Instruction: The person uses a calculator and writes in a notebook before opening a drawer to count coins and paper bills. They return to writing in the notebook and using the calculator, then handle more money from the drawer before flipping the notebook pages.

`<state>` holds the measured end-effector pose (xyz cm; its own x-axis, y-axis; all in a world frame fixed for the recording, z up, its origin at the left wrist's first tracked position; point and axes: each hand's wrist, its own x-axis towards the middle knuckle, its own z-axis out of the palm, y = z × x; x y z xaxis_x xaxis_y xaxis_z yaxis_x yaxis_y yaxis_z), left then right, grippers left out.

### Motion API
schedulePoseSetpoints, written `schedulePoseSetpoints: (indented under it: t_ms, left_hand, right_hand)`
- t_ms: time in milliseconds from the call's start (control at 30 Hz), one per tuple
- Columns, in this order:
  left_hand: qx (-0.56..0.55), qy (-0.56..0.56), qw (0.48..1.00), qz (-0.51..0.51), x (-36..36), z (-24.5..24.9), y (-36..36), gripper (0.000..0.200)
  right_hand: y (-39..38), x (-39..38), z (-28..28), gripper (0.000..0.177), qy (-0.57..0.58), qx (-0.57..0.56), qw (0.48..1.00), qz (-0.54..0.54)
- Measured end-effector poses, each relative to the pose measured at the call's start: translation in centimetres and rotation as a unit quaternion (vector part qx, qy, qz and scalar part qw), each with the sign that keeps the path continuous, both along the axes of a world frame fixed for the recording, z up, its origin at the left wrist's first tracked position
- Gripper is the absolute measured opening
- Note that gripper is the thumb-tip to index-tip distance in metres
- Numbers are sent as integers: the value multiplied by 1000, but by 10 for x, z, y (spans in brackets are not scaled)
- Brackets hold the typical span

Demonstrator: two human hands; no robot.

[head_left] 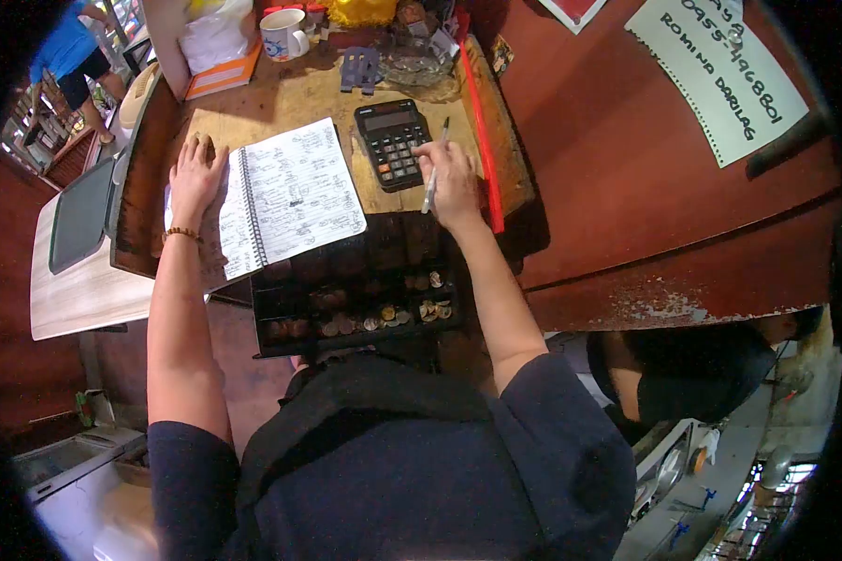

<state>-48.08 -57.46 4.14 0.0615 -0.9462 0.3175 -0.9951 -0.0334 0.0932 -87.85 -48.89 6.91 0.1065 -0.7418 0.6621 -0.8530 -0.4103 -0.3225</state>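
Observation:
My left hand (196, 176) lies flat with fingers stretched out over the left side of an open spiral notebook (304, 192), whose pages carry handwriting. A beaded bracelet circles that wrist. In my right hand (453, 187) a slim pen (429, 194) is held between the fingers, slanting upward past the knuckles. The index fingertip of this hand is at the right-hand keys of a black calculator (390, 122). The calculator rests on the wooden desktop (229, 122), to the right of the notebook.
Below the desktop, a black cash drawer (262, 323) stands pulled out, with coins (435, 310) in its compartments. A mug (276, 37) and plastic bags stand at the back. One person (68, 51) is at upper left, another (692, 374) at lower right.

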Motion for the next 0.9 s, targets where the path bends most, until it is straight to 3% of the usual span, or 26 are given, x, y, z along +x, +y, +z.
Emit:
schedulePoseSetpoints:
  t_ms: [167,233,300,433,500,633,767,900]
  left_hand:
    - [-8,23,1000,8,-2,3,2,60]
    - [-3,26,1000,3,-1,3,1,61]
    - [1,11,1000,-5,4,-2,-4,61]
    - [-1,11,1000,-4,6,-6,-5,61]
    - [-1,22,1000,-2,2,-2,-2,61]
    - [1,38,999,18,-6,7,3,61]
    - [-5,26,1000,14,-7,11,8,61]
    - [-11,22,1000,11,-5,7,6,61]
  right_hand:
    - [18,12,4,14,-15,-3,1000,-2]
    - [29,20,2,16,-4,-41,995,91]
    - [31,20,-3,18,23,-32,994,100]
    - [33,7,9,21,-23,-35,998,53]
    - [36,-2,6,21,-163,61,985,1]
    - [32,-16,-19,30,-181,56,980,67]
    - [32,-20,-26,31,-135,77,987,49]
    - [35,-16,5,28,-76,96,992,32]
